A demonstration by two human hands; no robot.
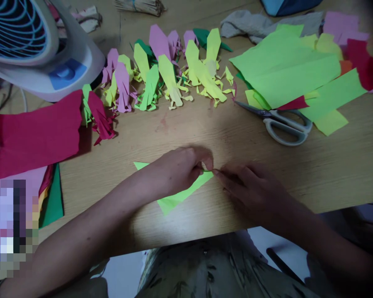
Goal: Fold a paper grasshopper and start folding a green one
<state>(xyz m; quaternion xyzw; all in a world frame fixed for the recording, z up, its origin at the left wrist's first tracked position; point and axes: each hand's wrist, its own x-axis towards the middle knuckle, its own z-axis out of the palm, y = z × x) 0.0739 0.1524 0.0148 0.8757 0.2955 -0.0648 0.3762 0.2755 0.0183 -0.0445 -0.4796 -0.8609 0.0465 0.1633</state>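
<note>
A folded light green paper (178,198) lies on the wooden table near its front edge, its left corner showing past my wrist. My left hand (188,167) rests over it, thumb and forefinger pinched on its upper right part. At the paper's right tip, the fingers of my right hand (248,186) are pressed together on the corner. The two hands' fingertips nearly meet there. My left hand and forearm cover the middle of the paper.
Folded paper figures (174,78) stand in rows behind my hands. Scissors (287,126) lie beside green sheets (286,62) at the right. At the left are a fan (71,70), a red sheet (40,132) and stacked coloured papers (54,198). A grey cloth (245,27) lies at the back.
</note>
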